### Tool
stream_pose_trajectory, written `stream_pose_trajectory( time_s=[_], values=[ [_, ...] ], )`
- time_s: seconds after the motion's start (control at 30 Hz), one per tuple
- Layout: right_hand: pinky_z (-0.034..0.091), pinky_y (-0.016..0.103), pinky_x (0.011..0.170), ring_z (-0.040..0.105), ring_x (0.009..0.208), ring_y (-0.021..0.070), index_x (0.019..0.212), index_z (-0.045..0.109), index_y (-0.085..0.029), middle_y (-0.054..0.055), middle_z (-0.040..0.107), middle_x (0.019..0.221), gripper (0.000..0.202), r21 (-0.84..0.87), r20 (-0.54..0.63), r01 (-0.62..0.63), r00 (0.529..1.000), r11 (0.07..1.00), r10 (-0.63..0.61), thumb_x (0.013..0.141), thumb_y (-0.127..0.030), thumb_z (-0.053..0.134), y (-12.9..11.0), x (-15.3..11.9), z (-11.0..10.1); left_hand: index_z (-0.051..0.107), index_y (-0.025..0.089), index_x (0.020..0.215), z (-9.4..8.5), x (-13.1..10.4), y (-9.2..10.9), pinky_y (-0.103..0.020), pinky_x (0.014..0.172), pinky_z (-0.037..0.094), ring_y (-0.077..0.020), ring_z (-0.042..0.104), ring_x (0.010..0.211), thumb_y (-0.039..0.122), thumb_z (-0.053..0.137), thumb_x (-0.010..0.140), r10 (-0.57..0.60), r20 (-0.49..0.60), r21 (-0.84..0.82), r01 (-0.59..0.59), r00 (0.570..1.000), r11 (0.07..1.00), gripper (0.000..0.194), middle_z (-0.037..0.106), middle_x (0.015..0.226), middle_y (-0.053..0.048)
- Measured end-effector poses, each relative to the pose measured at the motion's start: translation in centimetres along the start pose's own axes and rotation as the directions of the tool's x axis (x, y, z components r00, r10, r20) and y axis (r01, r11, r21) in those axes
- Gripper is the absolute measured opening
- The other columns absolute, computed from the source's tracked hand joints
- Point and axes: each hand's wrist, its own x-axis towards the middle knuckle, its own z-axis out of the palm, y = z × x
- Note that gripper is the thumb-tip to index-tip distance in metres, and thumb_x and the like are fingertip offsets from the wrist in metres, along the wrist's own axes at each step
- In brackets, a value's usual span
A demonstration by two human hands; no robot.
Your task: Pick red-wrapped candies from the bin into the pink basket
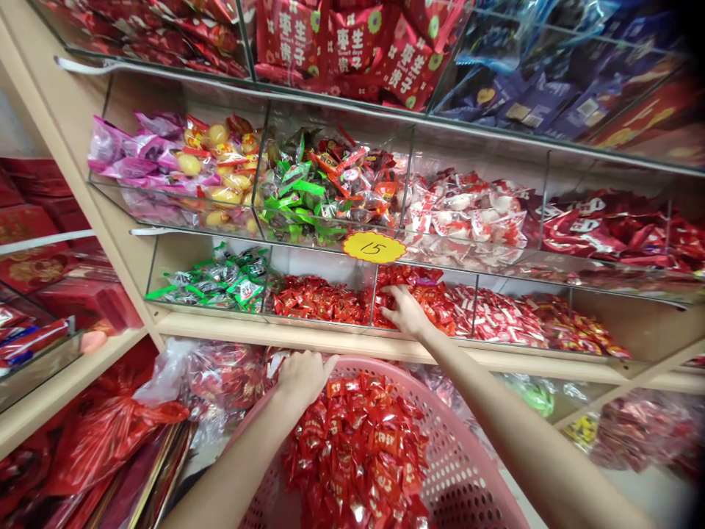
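Note:
A pink perforated basket (463, 455) stands below the shelf, with a heap of red wrapped candies (358, 448) inside. My left hand (308, 375) grips the basket's far rim, fingers curled over it and thumb along the edge. Over the front edge of the lowest shelf bin reaches my right hand (406, 312), its fingers apart and touching red wrapped candies (435, 297) in that bin. No candy can be made out between those fingers. Another bin of red candies (319, 300) lies just left of it, behind a clear divider.
Clear-fronted bins hold green-wrapped candies (231, 279), red-and-white candies (496, 316) and mixed sweets above. A yellow tag (374, 247) marked 15 hangs over my right hand. A red plastic bag (110, 433) lies at lower left. Bagged goods sit under the wooden shelf edge (220, 327).

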Motion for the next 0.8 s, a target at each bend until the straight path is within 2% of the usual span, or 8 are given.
stream_pose_trajectory(
  time_s=[0.3,0.43,0.6,0.8],
  values=[
    [0.042,0.023,0.063,0.052,0.066,0.0116,0.093,0.055,-0.015,0.002,0.058,0.081,0.032,0.106,0.031,-0.099,0.995,0.989,0.096,0.064,-0.026,0.065,1.6,0.2,1.3,0.070,0.010,0.088,0.3,0.2,-0.2,-0.040,0.075,0.047,-0.0306,0.063,0.086,0.051,0.024,0.090,0.000,-0.016,0.012,0.000,1.000,1.000,0.062,0.068,0.087,-0.018],
    [0.040,0.023,0.057,0.050,0.058,0.0112,0.084,0.056,-0.016,-0.001,0.057,0.068,0.020,0.147,0.017,-0.122,0.993,0.982,0.121,0.068,-0.027,0.060,1.3,0.1,1.1,0.069,0.010,0.087,0.4,0.2,-0.2,-0.041,0.075,0.047,-0.0316,0.063,0.085,0.050,0.025,0.090,0.010,-0.032,0.028,-0.009,0.999,1.000,0.060,0.069,0.086,-0.017],
    [0.041,0.023,0.060,0.054,0.060,0.0124,0.073,0.057,-0.016,0.001,0.061,0.067,0.012,0.233,-0.013,-0.135,0.990,0.963,0.141,0.072,-0.028,0.054,0.8,-0.3,0.5,0.069,0.010,0.089,0.2,0.1,-0.1,-0.040,0.076,0.046,-0.0307,0.063,0.087,0.051,0.024,0.090,0.006,-0.012,0.033,-0.006,1.000,0.999,0.060,0.068,0.087,-0.018],
    [0.043,0.025,0.060,0.054,0.060,0.0136,0.069,0.058,-0.016,0.002,0.062,0.066,0.019,0.339,-0.087,-0.125,0.983,0.932,0.164,0.072,-0.035,0.054,0.7,-0.5,0.2,0.068,0.009,0.093,0.1,-0.1,-0.1,-0.037,0.081,0.044,-0.0292,0.061,0.093,0.053,0.023,0.089,-0.033,0.033,0.020,0.032,0.999,0.999,0.063,0.067,0.092,-0.020]
  ],
)
